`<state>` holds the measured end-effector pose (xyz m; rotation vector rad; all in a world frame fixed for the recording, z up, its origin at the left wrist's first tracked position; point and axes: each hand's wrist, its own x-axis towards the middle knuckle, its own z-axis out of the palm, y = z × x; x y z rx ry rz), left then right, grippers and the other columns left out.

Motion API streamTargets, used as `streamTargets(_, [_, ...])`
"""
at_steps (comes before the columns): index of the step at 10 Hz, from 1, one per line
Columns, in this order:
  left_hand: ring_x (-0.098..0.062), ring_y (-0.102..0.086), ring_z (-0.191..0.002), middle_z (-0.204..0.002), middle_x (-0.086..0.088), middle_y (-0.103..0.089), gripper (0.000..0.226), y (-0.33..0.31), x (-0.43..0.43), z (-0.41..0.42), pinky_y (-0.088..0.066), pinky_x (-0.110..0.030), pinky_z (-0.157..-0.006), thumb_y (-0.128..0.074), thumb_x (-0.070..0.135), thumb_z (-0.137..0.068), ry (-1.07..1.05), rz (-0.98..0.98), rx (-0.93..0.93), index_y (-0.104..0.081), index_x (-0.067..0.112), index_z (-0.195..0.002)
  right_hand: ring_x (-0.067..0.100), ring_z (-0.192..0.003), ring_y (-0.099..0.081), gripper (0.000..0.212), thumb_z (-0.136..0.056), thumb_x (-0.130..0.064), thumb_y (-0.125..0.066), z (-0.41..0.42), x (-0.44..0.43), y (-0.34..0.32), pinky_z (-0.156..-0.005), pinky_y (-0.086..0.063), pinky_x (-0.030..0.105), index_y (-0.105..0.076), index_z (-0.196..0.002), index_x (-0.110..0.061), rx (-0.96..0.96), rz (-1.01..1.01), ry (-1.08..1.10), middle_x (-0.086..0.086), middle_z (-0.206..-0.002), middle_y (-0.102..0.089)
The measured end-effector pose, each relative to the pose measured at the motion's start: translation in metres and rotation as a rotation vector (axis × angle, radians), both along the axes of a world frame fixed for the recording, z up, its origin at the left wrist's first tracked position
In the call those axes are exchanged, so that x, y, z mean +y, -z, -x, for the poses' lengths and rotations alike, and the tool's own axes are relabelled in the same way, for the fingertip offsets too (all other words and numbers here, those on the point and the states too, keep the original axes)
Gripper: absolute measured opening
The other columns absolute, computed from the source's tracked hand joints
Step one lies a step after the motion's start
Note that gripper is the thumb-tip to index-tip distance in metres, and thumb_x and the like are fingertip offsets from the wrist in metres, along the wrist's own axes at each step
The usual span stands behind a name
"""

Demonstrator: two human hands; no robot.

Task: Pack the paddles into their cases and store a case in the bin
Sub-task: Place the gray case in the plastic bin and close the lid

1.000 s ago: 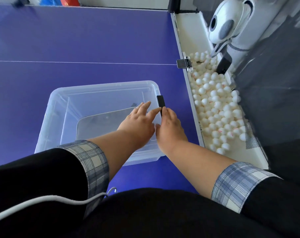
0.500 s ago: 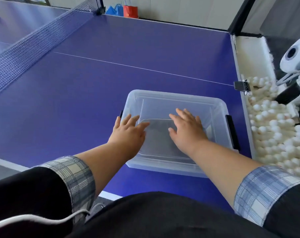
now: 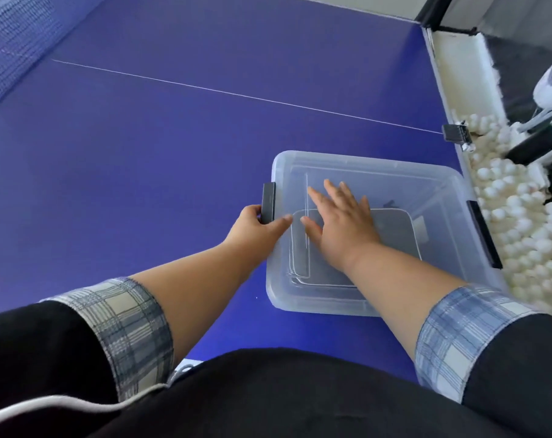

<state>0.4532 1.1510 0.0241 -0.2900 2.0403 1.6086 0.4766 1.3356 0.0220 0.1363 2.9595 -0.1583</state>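
Observation:
A clear plastic bin [image 3: 363, 162] with its clear lid on stands on the blue table [image 3: 142, 153] near the right edge. Inside it lies a flat grey paddle case [image 3: 395, 229], seen through the lid. My left hand [image 3: 255, 229] is at the bin's left side, fingers curled around the black left latch [image 3: 268, 200], thumb resting on the lid's edge. My right hand [image 3: 344, 226] lies flat on the lid above the case, fingers spread, holding nothing. The black right latch [image 3: 483, 235] sits against the bin's right side. No paddle is visible.
A white tray with several white balls [image 3: 521, 222] runs along the table's right edge, with a white ball machine [image 3: 549, 86] behind it and a black clip [image 3: 455, 134] on the edge. The net [image 3: 12, 42] is far left. Bare blue table lies left of the bin.
A second ago both hands were at the right latch. Then they lay flat on the lid. Now my left hand has gone to the left latch and closed on it.

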Motion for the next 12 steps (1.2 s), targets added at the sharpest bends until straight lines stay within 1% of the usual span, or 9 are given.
streamTargets(2, [-0.019, -0.066, -0.079, -0.089, 0.005, -0.068, 0.045, -0.004, -0.004, 0.031, -0.051, -0.033, -0.068, -0.035, 0.068, -0.09, -0.149, -0.01, -0.341, -0.061, 0.032, -0.094, 0.024, -0.158, 0.002, 0.064, -0.1, -0.06, -0.01, 0.007, -0.015, 0.003, -0.122, 0.002, 0.057, -0.01, -0.161, -0.038, 0.004, 0.005, 0.048, -0.003, -0.172, -0.002])
streamTargets(4, [-0.015, -0.047, -0.064, -0.078, 0.001, -0.05, 0.061, 0.003, -0.002, 0.037, -0.04, -0.028, -0.055, -0.028, 0.053, -0.102, 0.092, 0.125, -0.013, -0.053, 0.002, -0.125, 0.025, -0.158, 0.004, 0.072, -0.093, -0.061, 0.003, 0.009, -0.018, 0.005, -0.123, 0.0, 0.06, -0.002, -0.161, -0.037, -0.021, -0.055, 0.05, -0.003, -0.172, 0.002])
streamTargets(5, [-0.027, -0.049, -0.079, -0.113, -0.02, -0.058, 0.058, -0.001, 0.002, 0.04, -0.04, -0.031, -0.061, -0.032, 0.044, -0.104, 0.077, 0.157, -0.108, -0.047, -0.003, -0.133, 0.024, -0.158, 0.004, 0.071, -0.094, -0.061, 0.002, 0.009, -0.019, 0.006, -0.122, -0.001, 0.06, -0.002, -0.161, -0.037, -0.024, -0.058, 0.052, -0.004, -0.172, 0.002])
streamTargets(6, [-0.017, -0.054, -0.093, -0.152, -0.017, -0.025, 0.066, -0.02, 0.001, 0.032, -0.03, -0.024, -0.058, -0.045, 0.028, -0.097, 0.509, 0.701, 0.164, -0.017, 0.003, -0.151, 0.024, -0.158, 0.004, 0.067, -0.098, -0.059, -0.004, 0.009, -0.019, 0.007, -0.122, 0.0, 0.059, -0.003, -0.161, -0.037, -0.026, -0.063, 0.055, -0.004, -0.172, 0.002])
streamTargets(7, [-0.016, -0.05, -0.09, -0.16, -0.013, -0.009, 0.067, -0.018, 0.006, 0.038, -0.032, -0.024, -0.066, -0.045, 0.02, -0.095, 0.748, 0.927, 0.284, -0.014, 0.003, -0.152, 0.024, -0.158, 0.004, 0.069, -0.096, -0.059, -0.002, 0.009, -0.02, 0.004, -0.123, 0.0, 0.059, -0.002, -0.161, -0.037, -0.036, -0.058, 0.056, -0.004, -0.172, 0.003])
streamTargets(8, [-0.017, -0.043, -0.073, -0.162, -0.007, -0.011, 0.069, -0.005, 0.01, 0.041, -0.031, -0.024, -0.064, -0.043, 0.019, -0.097, 0.769, 0.929, 0.288, -0.007, 0.004, -0.154, 0.024, -0.158, 0.005, 0.069, -0.096, -0.059, -0.001, 0.009, -0.02, 0.004, -0.123, 0.0, 0.06, -0.001, -0.161, -0.037, -0.043, -0.063, 0.055, -0.003, -0.172, 0.004])
streamTargets(10, [-0.021, -0.035, -0.099, -0.145, -0.012, -0.039, 0.091, -0.028, 0.023, 0.035, -0.024, -0.018, -0.057, 0.002, 0.043, -0.061, 0.257, 0.532, -0.056, -0.029, 0.017, -0.143, 0.024, -0.158, 0.005, 0.07, -0.095, -0.061, 0.001, 0.011, -0.019, 0.006, -0.122, 0.0, 0.06, -0.001, -0.161, -0.038, -0.04, -0.049, 0.053, -0.004, -0.172, 0.003])
streamTargets(11, [-0.021, -0.051, -0.108, -0.133, 0.0, -0.049, 0.048, -0.029, 0.019, 0.034, -0.035, -0.027, -0.071, -0.032, 0.021, -0.096, 0.872, 0.979, 0.169, -0.03, 0.024, -0.144, 0.022, -0.158, 0.006, 0.07, -0.094, -0.062, 0.001, 0.012, -0.017, 0.005, -0.122, 0.002, 0.059, -0.001, -0.16, -0.039, -0.042, -0.025, 0.06, -0.006, -0.172, 0.003])
streamTargets(12, [-0.024, -0.053, -0.114, -0.133, 0.0, -0.049, 0.053, -0.02, 0.02, 0.038, -0.038, -0.031, -0.075, -0.048, 0.019, -0.095, 0.63, 0.97, 0.176, -0.031, 0.02, -0.145, 0.02, -0.158, 0.003, 0.065, -0.1, -0.06, -0.016, 0.014, -0.014, 0.001, -0.123, 0.003, 0.057, -0.009, -0.161, -0.038, -0.03, 0.067, 0.079, -0.007, -0.172, -0.003])
